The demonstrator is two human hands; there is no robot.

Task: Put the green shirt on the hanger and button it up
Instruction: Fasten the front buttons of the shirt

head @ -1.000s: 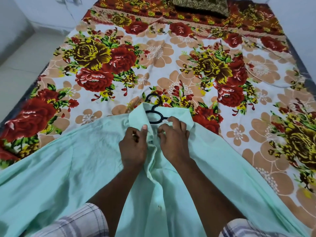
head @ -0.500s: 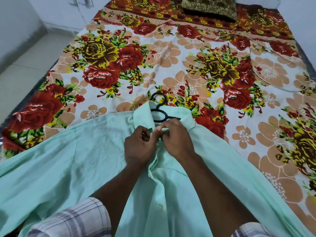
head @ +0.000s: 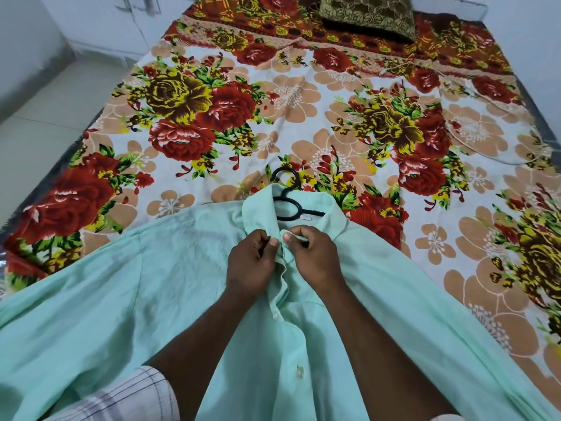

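Observation:
The pale green shirt (head: 127, 299) lies spread on the bed, collar away from me. A black hanger (head: 288, 202) sits inside the collar, with its hook poking out above it; the hanger's arms are hidden under the cloth. My left hand (head: 250, 262) pinches the left edge of the front placket just below the collar. Touching it, my right hand (head: 312, 250) pinches the right edge at the same spot. Both thumbs press together over the top button place. A button (head: 300, 371) shows lower down the front.
A floral bedsheet (head: 303, 117) with red and yellow roses covers the bed. A dark patterned pillow (head: 367, 16) lies at the far end. Pale tiled floor (head: 39, 110) runs along the left bed edge. White walls stand at left and right.
Both hands have drawn together at the collar, closing the two front edges over each other. The collar has been pulled flatter and the view has shifted slightly nearer.

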